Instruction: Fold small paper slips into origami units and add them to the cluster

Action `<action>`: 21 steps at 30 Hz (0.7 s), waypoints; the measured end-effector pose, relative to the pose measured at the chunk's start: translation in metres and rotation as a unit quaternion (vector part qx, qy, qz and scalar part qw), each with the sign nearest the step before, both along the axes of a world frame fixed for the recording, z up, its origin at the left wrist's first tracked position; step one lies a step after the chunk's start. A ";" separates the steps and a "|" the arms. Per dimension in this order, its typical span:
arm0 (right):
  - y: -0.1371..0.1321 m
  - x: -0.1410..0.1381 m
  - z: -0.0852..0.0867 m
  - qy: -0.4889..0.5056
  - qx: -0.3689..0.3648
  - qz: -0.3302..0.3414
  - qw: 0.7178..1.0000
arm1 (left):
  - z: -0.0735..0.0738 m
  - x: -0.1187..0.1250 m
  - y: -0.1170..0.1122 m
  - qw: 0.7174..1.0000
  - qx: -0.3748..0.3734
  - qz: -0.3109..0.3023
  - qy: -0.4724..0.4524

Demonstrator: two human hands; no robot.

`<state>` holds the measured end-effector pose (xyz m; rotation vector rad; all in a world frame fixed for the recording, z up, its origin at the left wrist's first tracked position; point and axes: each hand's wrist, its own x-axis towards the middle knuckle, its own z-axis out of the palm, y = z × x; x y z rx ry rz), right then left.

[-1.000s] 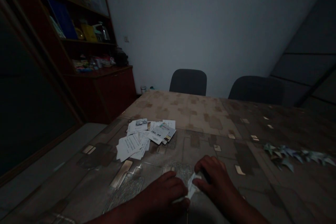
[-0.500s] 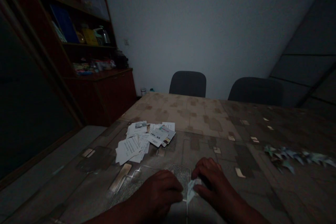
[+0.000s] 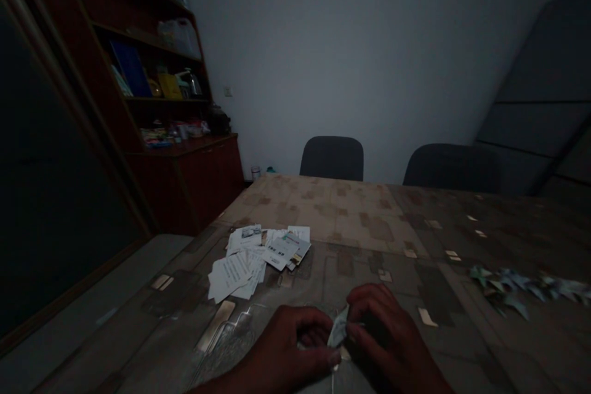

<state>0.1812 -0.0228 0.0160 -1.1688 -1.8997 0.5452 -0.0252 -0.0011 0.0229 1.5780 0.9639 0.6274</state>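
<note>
A small, pale folded piece of paper (image 3: 338,329) is between my two hands near the front of the table. My right hand (image 3: 385,329) pinches its right side between thumb and fingers. At its lower left end, my left hand (image 3: 295,341) is closed with thumb and index finger on the paper. Its exact folds are too dark and small to make out. Beyond my left hand lies a loose pile of printed white cards (image 3: 235,271), several overlapping. Far to the right, several folded paper pieces (image 3: 512,288) lie in a row.
A patterned cloth covers the table (image 3: 323,203). Two dark chairs, one at the middle (image 3: 331,159) and one at the right (image 3: 450,166), stand at its far side. A reddish wooden cabinet (image 3: 194,178) with filled shelves is at the left, against a pale wall.
My left hand has turned and come in to grip the paper's lower left end. The paper is more upright in my right fingers. The whole view has shifted slightly.
</note>
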 end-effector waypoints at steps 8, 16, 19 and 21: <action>-0.004 0.005 0.004 -0.031 0.008 -0.006 0.999 | -0.002 0.009 -0.001 0.998 0.012 0.064 0.005; -0.002 0.001 0.011 -0.084 -0.020 0.029 0.996 | 0.000 0.004 0.003 0.987 0.135 -0.001 0.086; -0.001 -0.002 0.010 -0.079 -0.037 0.012 0.996 | 0.000 0.001 0.007 0.986 0.138 -0.011 0.092; -0.001 -0.002 0.008 -0.076 -0.061 0.001 0.995 | 0.001 0.000 0.010 0.989 0.120 -0.009 0.084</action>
